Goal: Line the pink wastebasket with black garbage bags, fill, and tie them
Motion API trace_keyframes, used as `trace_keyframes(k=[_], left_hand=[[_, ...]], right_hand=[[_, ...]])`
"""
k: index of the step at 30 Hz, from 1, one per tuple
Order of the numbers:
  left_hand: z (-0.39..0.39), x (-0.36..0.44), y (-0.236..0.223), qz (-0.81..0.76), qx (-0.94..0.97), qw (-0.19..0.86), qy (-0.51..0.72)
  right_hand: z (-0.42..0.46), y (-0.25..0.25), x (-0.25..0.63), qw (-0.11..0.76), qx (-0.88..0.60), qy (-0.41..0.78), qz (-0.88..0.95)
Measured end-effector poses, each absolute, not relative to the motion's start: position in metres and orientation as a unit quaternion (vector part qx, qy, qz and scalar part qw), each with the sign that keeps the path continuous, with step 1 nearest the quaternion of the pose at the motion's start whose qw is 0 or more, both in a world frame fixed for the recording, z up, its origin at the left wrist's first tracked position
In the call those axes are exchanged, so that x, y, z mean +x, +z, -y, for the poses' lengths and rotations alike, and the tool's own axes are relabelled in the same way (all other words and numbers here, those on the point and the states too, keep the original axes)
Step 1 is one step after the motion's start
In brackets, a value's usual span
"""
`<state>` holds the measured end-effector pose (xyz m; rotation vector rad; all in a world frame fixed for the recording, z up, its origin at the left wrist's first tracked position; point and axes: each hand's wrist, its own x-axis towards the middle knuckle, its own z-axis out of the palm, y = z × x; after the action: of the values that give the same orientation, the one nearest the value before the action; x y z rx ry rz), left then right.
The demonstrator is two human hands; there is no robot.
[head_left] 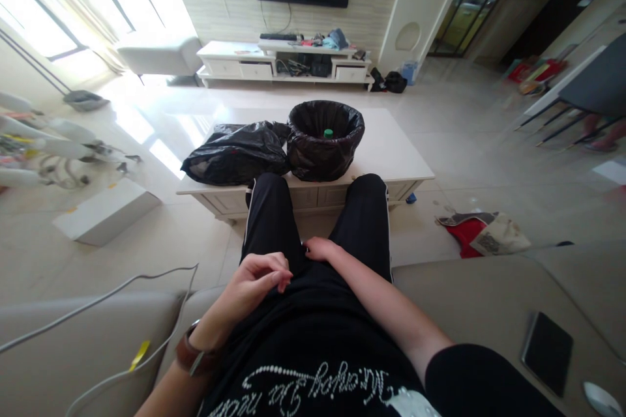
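1. Beige sofa [454, 313], one, on the near side of the counter; the person sits on it.
2. White counter [386, 150], one, carrying one bag and one bin.
3. Black plastic bag [235, 159], one, lying on the left part of the counter's top, seemingly touching the bin; it looks partly filled, but whether its mouth is tied I cannot tell.
4. Round bin [323, 161], one, upright near the middle of the counter's front edge. One black liner [299, 122] covers its inside and hangs over its rim, so I judge the lining done; what is left cannot be told from this view.
5. Hands, two, both on the near side of the counter, well apart from it. Left hand [264, 273]: fingers loosely curled, thumb close to them, no object seen; I cannot tell whether the tips press together. Right hand [320, 249]: laid on the lap, fingertips hidden, its grip impossible to tell.
6. Green cap [328, 134], one, inside the lined bin on the counter; whatever it tops is hidden.
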<state>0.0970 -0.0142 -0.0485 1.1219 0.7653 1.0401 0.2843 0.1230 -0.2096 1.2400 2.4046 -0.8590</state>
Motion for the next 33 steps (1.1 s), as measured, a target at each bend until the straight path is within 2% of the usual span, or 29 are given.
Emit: trace_keyframes(k=[4,11,33], left_hand=[[0.005,0.089,-0.086,-0.373,0.438,0.642,0.507],[0.010,0.090,-0.155,-0.401,0.212,0.707,0.543],[0.012,0.084,-0.161,-0.383,0.207,0.720,0.540]], right_hand=[[-0.123,-0.214,0.285,0.116,0.450,-0.283,-0.839],[-0.127,-0.222,0.285,0.058,0.463,-0.250,-0.848],[-0.126,-0.229,0.288,0.059,0.447,-0.256,-0.855]])
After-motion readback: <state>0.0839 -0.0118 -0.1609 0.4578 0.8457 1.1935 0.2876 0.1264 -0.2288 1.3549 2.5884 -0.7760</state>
